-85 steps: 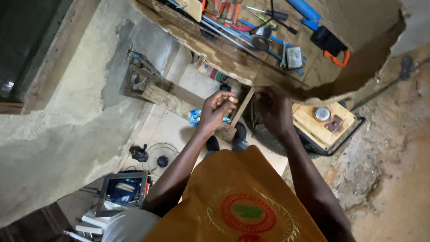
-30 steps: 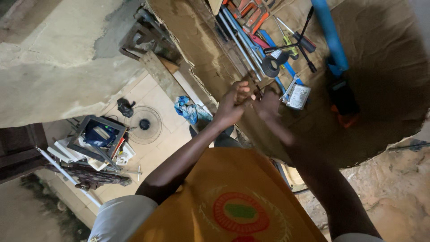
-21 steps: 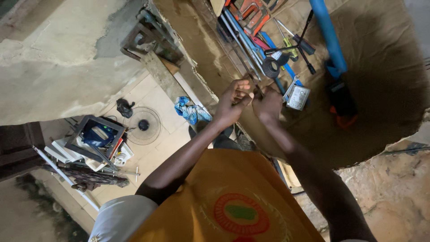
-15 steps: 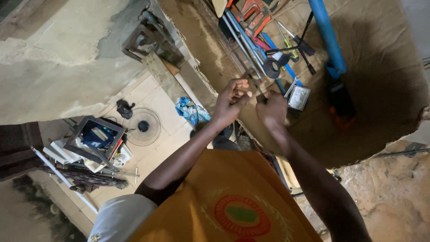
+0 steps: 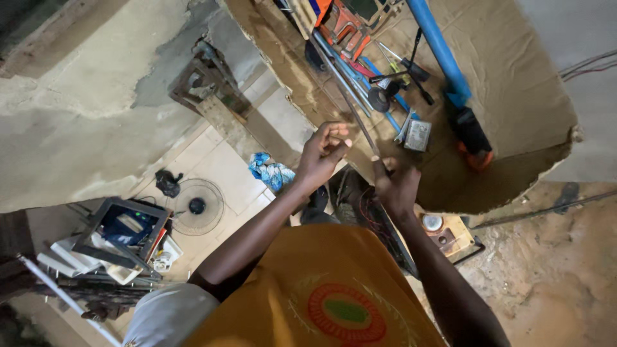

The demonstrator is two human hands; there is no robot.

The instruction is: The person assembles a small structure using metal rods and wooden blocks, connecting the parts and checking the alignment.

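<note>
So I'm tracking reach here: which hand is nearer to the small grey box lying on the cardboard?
The right hand. It sits just below the small grey box, gripping a thin metal rod. The left hand is farther off, left of the rod.

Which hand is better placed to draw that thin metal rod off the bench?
Right, probably. The right hand grips the thin metal rod near its end; the left hand is beside it, not clearly touching.

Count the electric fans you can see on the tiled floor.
1: a round floor fan lies on the tiles, left of the left hand, beside a dark box frame. Clutter could hide others.
</note>
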